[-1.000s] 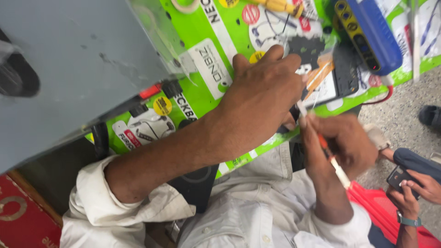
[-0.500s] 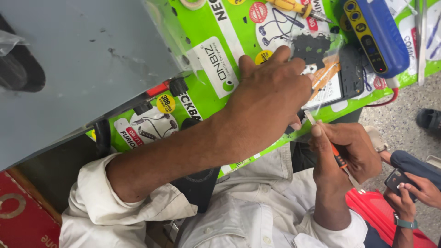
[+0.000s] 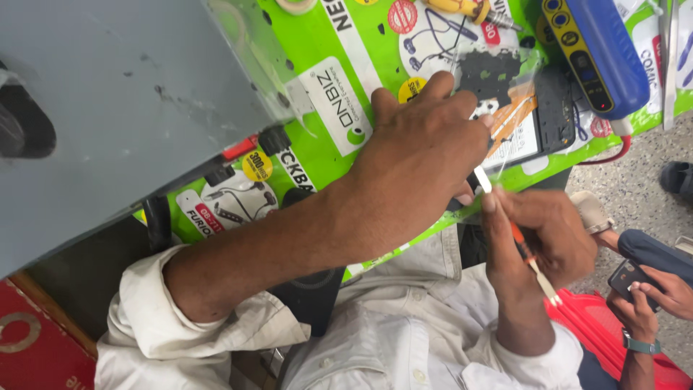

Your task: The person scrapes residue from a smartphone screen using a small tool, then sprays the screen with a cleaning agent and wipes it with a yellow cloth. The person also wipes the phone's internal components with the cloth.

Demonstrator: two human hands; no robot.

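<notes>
My left hand (image 3: 426, 152) reaches across the green mat and presses down on an opened black phone (image 3: 552, 108), whose orange flex strip and clear film show beside my fingers. My right hand (image 3: 545, 238) is closed around a thin prying tool (image 3: 530, 260) with an orange middle. Its white tip points up at the phone's near edge, just below my left thumb. The left part of the phone is hidden under my left hand.
A blue device (image 3: 599, 50) lies at the top right of the green printed mat (image 3: 325, 43), next to a yellow-handled screwdriver (image 3: 462, 7). A grey panel (image 3: 108, 108) fills the left. Another person's hand (image 3: 650, 289) holds a dark phone at the lower right, above something red (image 3: 606, 332).
My right hand has turned the thin tool a little and brought its white tip closer to my left thumb. My left hand stays pressed on the phone.
</notes>
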